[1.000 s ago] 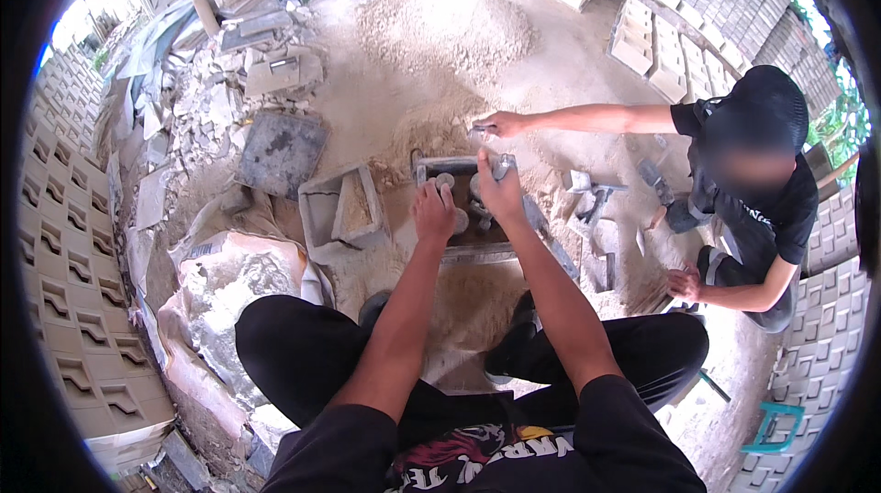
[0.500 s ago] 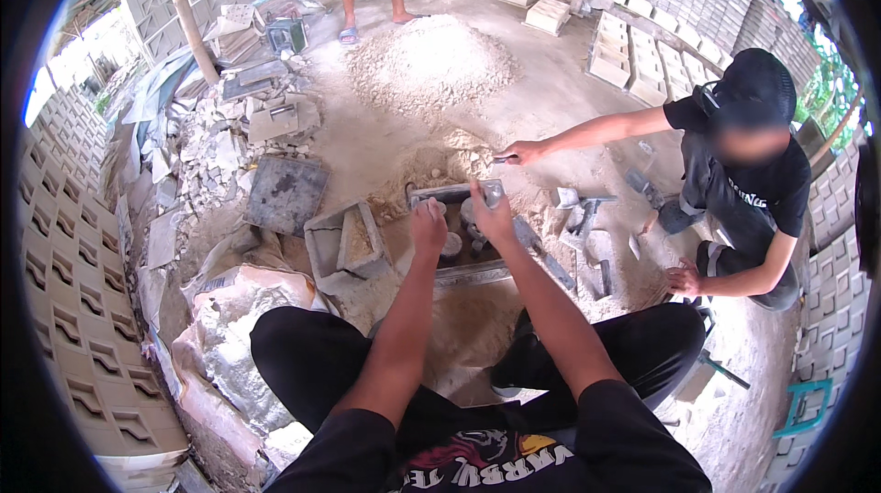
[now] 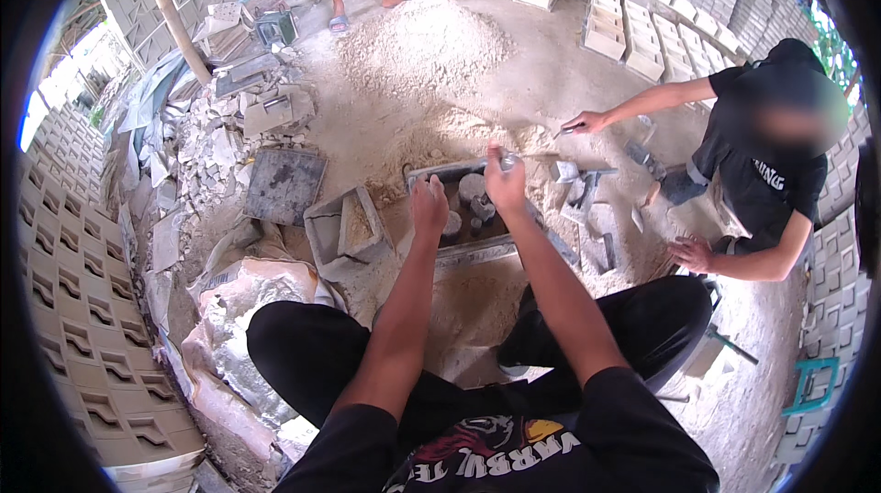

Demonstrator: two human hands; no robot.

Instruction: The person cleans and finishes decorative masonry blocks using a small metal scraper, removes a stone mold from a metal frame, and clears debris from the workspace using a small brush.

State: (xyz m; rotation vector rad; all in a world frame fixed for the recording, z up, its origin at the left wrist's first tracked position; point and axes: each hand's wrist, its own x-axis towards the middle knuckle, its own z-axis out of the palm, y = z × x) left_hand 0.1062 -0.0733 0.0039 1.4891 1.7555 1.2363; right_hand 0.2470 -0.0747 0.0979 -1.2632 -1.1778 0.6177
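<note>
A rectangular dark grey mould box (image 3: 473,252) sits on the ground in front of me, with several round grey pieces (image 3: 472,187) inside. Over its left part is my left hand (image 3: 428,207), fingers closed in a pinch; what they hold, if anything, is too small to name. Near the far right corner of the box, my right hand (image 3: 505,184) is closed around something greyish, mostly hidden by the fingers. To the right, a co-worker's hand (image 3: 589,121) holds a small trowel-like tool (image 3: 566,129) beyond the box.
An open grey box (image 3: 344,240) and a dark square plate (image 3: 286,185) lie left of the mould, before rubble (image 3: 202,144). A powder bag (image 3: 262,309) rests by my left knee. Farther off are a pale sand heap (image 3: 427,43), a standing person's legs and rows of blocks (image 3: 633,39).
My right hand has moved up and slightly right, and its fingers are more closed. My left hand has barely shifted. The co-worker's hand with the tool has drawn back to the right.
</note>
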